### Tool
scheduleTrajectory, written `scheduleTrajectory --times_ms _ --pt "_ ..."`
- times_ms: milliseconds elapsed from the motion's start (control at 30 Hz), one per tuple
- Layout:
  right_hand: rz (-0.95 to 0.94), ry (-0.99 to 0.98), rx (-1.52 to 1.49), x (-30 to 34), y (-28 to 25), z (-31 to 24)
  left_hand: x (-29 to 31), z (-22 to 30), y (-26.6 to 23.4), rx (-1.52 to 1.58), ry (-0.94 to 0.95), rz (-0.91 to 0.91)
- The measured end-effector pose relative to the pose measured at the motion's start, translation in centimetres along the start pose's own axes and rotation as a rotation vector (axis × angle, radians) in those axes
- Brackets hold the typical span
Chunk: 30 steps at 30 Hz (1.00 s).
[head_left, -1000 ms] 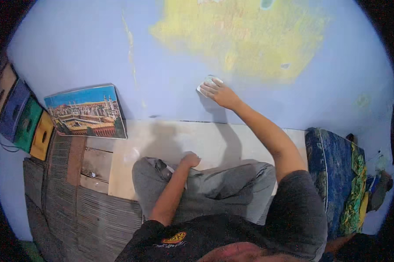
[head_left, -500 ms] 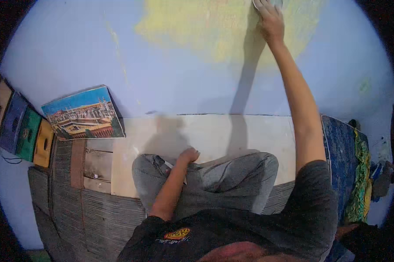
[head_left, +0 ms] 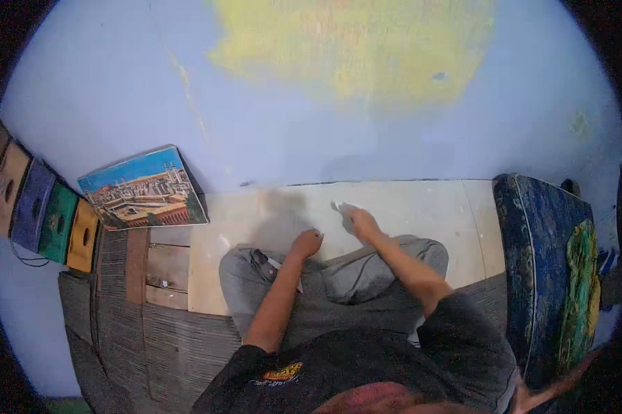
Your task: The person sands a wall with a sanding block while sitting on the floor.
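Note:
My right hand [head_left: 359, 224] is closed over the pale board, with a small whitish piece [head_left: 336, 205] at its fingertips; its kind is too small to tell. My left hand [head_left: 307, 243] is curled closed above my lap, near my knee. A tiny light spot shows at its fingers, but what it holds is hidden. In front of me rises a pale blue wall [head_left: 290, 131] with a large, rough yellow patch [head_left: 394, 58], and a small bluish spot shows within the yellow.
A picture panel of a city [head_left: 142, 193] leans on the wall at left, beside coloured drawers [head_left: 56, 221]. Under my crossed legs lies a pale board [head_left: 428, 207] over ribbed dark flooring [head_left: 187, 352]. A blue mattress-like pad [head_left: 518, 262] with green-yellow cloth [head_left: 580, 290] stands at right.
My right hand has come down from the yellow patch on the wall to just above the board, near my left hand. My left hand stays over my lap. The view has shifted slightly.

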State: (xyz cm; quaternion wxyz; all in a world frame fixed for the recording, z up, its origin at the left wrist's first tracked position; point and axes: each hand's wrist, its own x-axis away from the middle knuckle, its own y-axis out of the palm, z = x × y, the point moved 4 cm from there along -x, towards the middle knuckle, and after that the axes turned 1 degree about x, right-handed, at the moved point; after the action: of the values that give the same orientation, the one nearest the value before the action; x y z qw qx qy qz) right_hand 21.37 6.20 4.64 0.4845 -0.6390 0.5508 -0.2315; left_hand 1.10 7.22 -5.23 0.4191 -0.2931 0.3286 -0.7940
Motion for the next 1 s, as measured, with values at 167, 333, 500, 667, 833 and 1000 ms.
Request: scheduleTrajectory --times_ms 167,333,500,667,833,1000 --pt "-0.068 0.377 -0.262 3.1 -1.5 2.5 -0.2 4.2 0.9 0.154 -0.076 -0.085" --pt "-0.130 0.317 -0.943 0.9 1.6 -1.8 0.9 -0.5 -1.6 0.484 -0.059 0.001" --pt "-0.427 0.368 -1.430 1.2 2.8 -3.0 2.5 4.0 -2.8 1.035 -0.073 -0.091" --pt "-0.442 0.359 -1.568 1.4 4.8 -0.9 3.5 7.1 -4.3 1.340 -0.182 -0.239" --pt "-0.470 0.365 -1.106 0.0 6.7 -2.7 5.4 4.4 -4.6 0.675 -0.032 0.269" --pt "-0.328 0.303 -0.856 0.1 6.7 0.5 3.9 6.9 -4.5 0.647 -0.019 0.368"
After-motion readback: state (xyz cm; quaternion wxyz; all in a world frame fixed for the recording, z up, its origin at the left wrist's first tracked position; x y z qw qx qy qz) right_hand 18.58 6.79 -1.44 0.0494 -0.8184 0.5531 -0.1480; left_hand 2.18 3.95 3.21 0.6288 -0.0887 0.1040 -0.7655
